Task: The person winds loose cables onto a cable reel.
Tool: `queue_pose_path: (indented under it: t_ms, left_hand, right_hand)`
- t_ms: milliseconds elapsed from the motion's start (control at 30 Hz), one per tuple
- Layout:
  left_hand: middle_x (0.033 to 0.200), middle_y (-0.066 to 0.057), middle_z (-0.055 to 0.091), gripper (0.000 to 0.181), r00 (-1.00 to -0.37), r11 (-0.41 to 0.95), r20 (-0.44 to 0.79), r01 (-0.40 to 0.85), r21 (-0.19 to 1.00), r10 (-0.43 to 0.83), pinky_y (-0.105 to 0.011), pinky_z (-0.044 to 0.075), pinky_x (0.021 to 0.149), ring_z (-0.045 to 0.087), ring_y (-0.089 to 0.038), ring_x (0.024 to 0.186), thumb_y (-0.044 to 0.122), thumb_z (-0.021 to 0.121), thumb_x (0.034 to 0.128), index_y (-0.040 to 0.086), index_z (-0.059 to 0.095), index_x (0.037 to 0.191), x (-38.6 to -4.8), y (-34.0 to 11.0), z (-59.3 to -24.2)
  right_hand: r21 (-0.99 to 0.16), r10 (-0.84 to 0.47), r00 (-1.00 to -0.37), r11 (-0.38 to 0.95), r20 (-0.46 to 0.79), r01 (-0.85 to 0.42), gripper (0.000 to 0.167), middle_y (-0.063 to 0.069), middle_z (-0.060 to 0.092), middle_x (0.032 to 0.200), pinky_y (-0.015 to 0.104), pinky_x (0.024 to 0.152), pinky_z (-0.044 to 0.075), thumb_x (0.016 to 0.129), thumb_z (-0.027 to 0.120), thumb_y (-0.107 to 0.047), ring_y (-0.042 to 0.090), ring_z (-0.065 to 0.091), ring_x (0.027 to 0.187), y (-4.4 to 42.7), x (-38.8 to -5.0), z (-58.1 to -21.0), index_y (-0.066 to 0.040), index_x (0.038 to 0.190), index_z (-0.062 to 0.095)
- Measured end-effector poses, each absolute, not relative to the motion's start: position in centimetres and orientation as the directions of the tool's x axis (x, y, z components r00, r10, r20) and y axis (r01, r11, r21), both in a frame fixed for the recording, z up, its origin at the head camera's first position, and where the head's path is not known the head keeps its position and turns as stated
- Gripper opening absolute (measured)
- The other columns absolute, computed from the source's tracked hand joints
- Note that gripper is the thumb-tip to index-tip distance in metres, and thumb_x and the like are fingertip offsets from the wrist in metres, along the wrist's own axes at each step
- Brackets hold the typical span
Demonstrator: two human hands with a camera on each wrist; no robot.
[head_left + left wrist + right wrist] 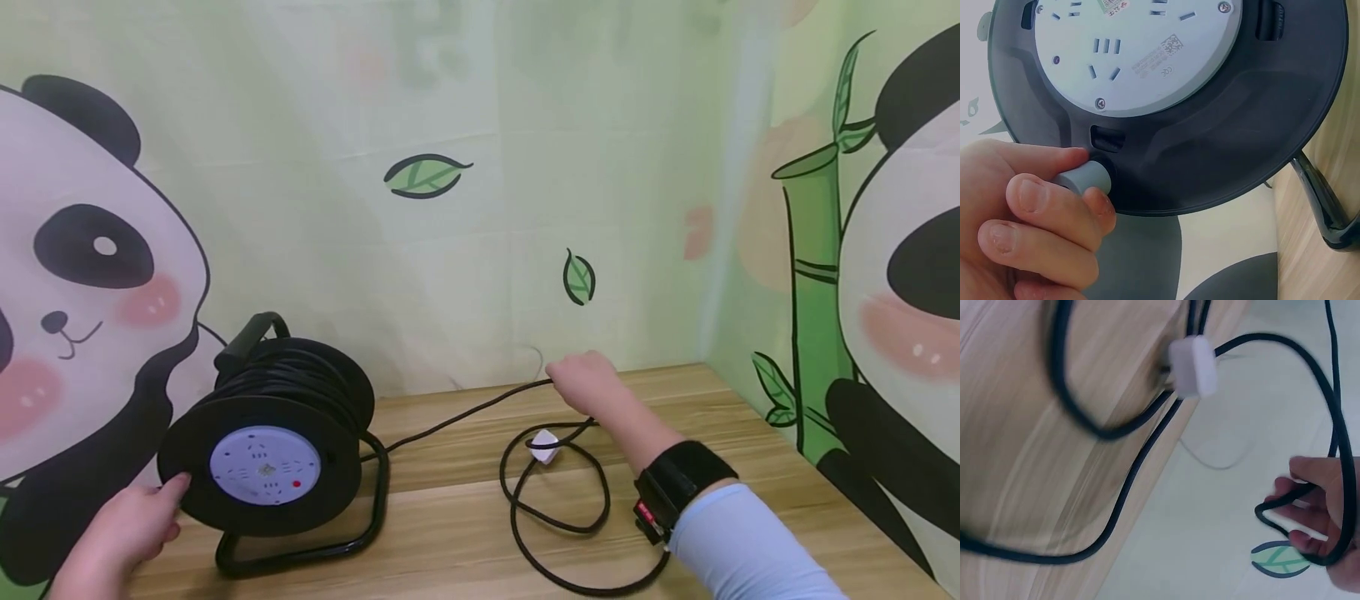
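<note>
A black cable reel [337, 492] with a round white socket panel [265, 465] stands on the left of the table. My left hand [138, 521] is at the reel's lower left edge; in the left wrist view its fingers [1054, 219] pinch a small grey knob [1088, 177] on the reel's face. Out to the right, my right hand [588, 383] holds the black cable [472, 410] that runs from the reel. In the right wrist view a bend of cable [1349, 481] passes through the curled fingers of that hand [1329, 512]. A white plug [544, 447] lies among the loops.
Loose cable loops [517, 533] lie on the wooden table [442, 525] below my right hand. The reel's tubular stand [315, 553] rests on the wood. Behind is a light green printed cloth [450, 275] with pandas, leaves and bamboo.
</note>
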State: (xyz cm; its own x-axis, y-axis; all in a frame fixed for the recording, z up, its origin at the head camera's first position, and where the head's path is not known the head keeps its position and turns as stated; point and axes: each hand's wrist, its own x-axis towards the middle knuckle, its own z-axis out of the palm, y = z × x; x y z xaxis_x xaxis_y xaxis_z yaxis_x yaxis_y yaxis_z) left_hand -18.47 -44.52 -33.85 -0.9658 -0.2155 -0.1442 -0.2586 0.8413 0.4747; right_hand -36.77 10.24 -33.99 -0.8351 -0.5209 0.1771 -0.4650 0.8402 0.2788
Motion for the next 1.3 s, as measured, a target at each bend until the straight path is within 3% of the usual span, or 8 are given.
queue_pose_path:
  t_ms: [133, 400, 533, 767, 900, 1000, 1133, 1300]
  left_hand:
    - [0.062, -0.003, 0.057, 0.068, -0.965, 0.842, -0.148, -0.263, 0.471, -0.218, -0.042, 0.038, 0.074, 0.053, -0.021, 0.065, 0.047, 0.018, 0.1079, 0.007, 0.056, 0.069, -18.6, -44.8, -34.1]
    - [0.060, -0.003, 0.055, 0.069, -0.970, 0.858, -0.134, -0.243, 0.452, -0.204, -0.043, 0.038, 0.073, 0.052, -0.021, 0.065, 0.047, 0.016, 0.1081, 0.007, 0.057, 0.069, -18.8, -44.8, -33.8]
    - [0.060, -0.003, 0.054, 0.069, -0.967, 0.852, -0.148, -0.251, 0.460, -0.205, -0.041, 0.037, 0.072, 0.051, -0.021, 0.063, 0.046, 0.016, 0.1081, 0.007, 0.056, 0.068, -18.7, -44.6, -33.6]
    - [0.055, -0.001, 0.052, 0.069, -0.970, 0.850, -0.136, -0.242, 0.468, -0.201, -0.037, 0.036, 0.067, 0.048, -0.020, 0.056, 0.045, 0.018, 0.1085, 0.011, 0.054, 0.061, -18.6, -44.3, -33.7]
    - [0.055, -0.001, 0.053, 0.070, -0.972, 0.853, -0.128, -0.235, 0.465, -0.198, -0.037, 0.036, 0.067, 0.048, -0.020, 0.056, 0.045, 0.017, 0.1086, 0.011, 0.055, 0.060, -18.6, -44.4, -33.9]
    - [0.056, -0.002, 0.053, 0.070, -0.974, 0.860, -0.117, -0.228, 0.457, -0.196, -0.038, 0.037, 0.068, 0.049, -0.020, 0.057, 0.045, 0.017, 0.1085, 0.010, 0.057, 0.062, -18.7, -44.5, -33.9]
    - [0.057, -0.002, 0.054, 0.071, -0.974, 0.865, -0.117, -0.225, 0.449, -0.193, -0.039, 0.037, 0.069, 0.050, -0.021, 0.059, 0.045, 0.017, 0.1085, 0.008, 0.059, 0.064, -18.8, -44.6, -33.9]
    - [0.063, -0.003, 0.057, 0.071, -0.971, 0.864, -0.142, -0.237, 0.444, -0.194, -0.043, 0.039, 0.073, 0.053, -0.022, 0.066, 0.044, 0.016, 0.1085, 0.004, 0.061, 0.072, -18.8, -44.7, -34.0]
  right_hand:
    - [0.232, -0.457, -0.879, 0.877, 0.136, -0.420, 0.010, 0.008, 0.065, 0.083, 0.039, 0.062, 0.055, 0.100, 0.059, -0.007, 0.021, 0.064, 0.074, 10.0, -36.6, -33.6, -0.005, 0.097, 0.069]
    - [-0.120, -0.421, -0.889, 0.888, 0.179, -0.444, 0.040, 0.005, 0.059, 0.072, 0.040, 0.067, 0.050, 0.108, 0.050, -0.032, 0.021, 0.057, 0.066, 11.3, -37.6, -33.2, -0.005, 0.081, 0.063]
    - [-0.310, -0.497, -0.858, 0.802, 0.127, -0.510, 0.037, 0.005, 0.063, 0.071, 0.037, 0.069, 0.047, 0.108, 0.051, -0.025, 0.018, 0.055, 0.065, 12.1, -37.5, -32.8, -0.004, 0.080, 0.064]
    - [-0.562, -0.462, -0.884, 0.715, 0.064, -0.415, 0.039, 0.005, 0.060, 0.066, 0.034, 0.064, 0.039, 0.107, 0.053, -0.033, 0.016, 0.049, 0.057, 12.7, -37.1, -32.4, -0.007, 0.078, 0.059]
    - [-0.684, -0.433, -0.901, 0.646, 0.036, -0.338, 0.036, 0.003, 0.049, 0.059, 0.035, 0.067, 0.050, 0.103, 0.060, -0.032, 0.016, 0.052, 0.053, 13.6, -37.0, -32.1, -0.008, 0.076, 0.058]
    - [-0.710, -0.428, -0.903, 0.631, 0.019, -0.314, 0.032, -0.002, 0.042, 0.059, 0.034, 0.064, 0.051, 0.101, 0.064, -0.031, 0.014, 0.047, 0.050, 14.1, -37.0, -31.9, -0.010, 0.078, 0.061]
    - [-0.666, -0.427, -0.904, 0.667, 0.026, -0.334, 0.033, -0.005, 0.041, 0.057, 0.030, 0.054, 0.040, 0.098, 0.070, -0.033, 0.011, 0.041, 0.048, 14.9, -37.0, -31.4, -0.012, 0.074, 0.060]
    - [-0.600, -0.411, -0.912, 0.725, 0.015, -0.337, 0.044, -0.005, 0.036, 0.054, 0.029, 0.052, 0.032, 0.092, 0.076, -0.034, 0.011, 0.032, 0.048, 16.2, -36.9, -30.6, -0.014, 0.063, 0.050]
